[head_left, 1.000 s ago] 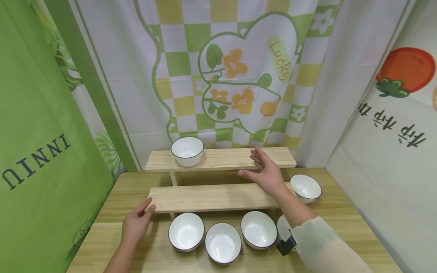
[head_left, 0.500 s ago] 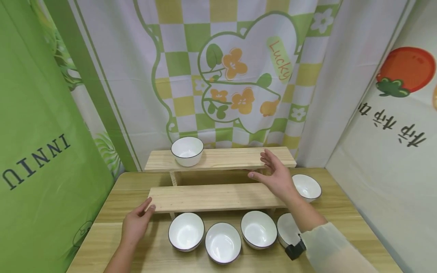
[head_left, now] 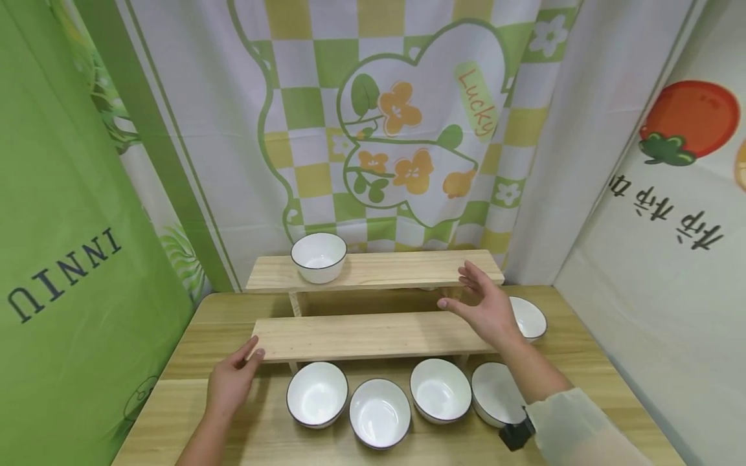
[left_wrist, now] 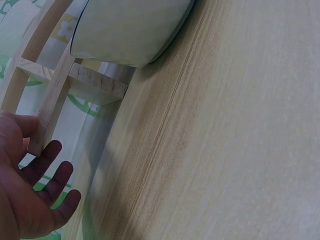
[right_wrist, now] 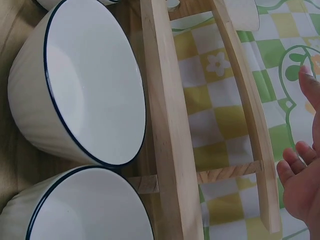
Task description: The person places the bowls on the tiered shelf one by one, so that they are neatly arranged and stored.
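Observation:
A two-tier wooden shelf [head_left: 361, 335] stands on the table. At the left end of its lower board, my left hand [head_left: 228, 382] pinches the board between thumb and index finger; in the left wrist view the other fingers spread away from the wood. My right hand [head_left: 486, 314] hovers over the lower board's right end, its fingers apart and holding nothing. One white dark-rimmed bowl [head_left: 318, 259] sits on the upper board's left part. Another bowl [head_left: 530, 318], right of the shelf, is partly hidden by my right hand and forearm.
Several more white bowls stand before the shelf, including a left one [head_left: 317, 395], a nearer one [head_left: 380, 414] and a right one [head_left: 495, 393] beside my sleeve. Printed curtains [head_left: 408, 129] enclose the table [head_left: 192, 362] at the back and sides.
My right hand has drifted right and slightly down, from above the boards' right part toward the right end. My left hand and the bowls have stayed put.

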{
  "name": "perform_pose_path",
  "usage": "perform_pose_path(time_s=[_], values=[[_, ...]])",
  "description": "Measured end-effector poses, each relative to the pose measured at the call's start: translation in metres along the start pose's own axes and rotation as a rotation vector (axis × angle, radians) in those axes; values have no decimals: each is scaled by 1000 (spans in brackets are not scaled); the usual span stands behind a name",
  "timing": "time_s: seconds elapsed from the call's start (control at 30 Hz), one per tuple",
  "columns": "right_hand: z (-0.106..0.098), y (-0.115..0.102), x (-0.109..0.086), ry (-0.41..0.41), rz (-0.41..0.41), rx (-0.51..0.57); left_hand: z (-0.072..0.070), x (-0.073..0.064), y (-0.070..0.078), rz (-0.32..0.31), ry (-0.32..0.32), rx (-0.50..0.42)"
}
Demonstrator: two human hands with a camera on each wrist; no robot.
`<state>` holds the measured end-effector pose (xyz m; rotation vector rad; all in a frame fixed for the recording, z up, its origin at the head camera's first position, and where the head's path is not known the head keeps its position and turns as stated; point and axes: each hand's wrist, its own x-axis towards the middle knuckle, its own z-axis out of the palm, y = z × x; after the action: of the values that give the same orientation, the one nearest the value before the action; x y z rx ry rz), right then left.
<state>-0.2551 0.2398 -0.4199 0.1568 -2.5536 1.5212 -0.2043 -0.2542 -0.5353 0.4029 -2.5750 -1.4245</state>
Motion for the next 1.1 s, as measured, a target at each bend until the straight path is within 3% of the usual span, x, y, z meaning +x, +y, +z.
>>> perform_pose_path(time_s=[0.63,1.1], values=[[-23,34,-13,117,35,-66,0,-2,2,0,3,38],[-39,57,-22,120,21,-95,0,-1,0,-2,-15,24]])
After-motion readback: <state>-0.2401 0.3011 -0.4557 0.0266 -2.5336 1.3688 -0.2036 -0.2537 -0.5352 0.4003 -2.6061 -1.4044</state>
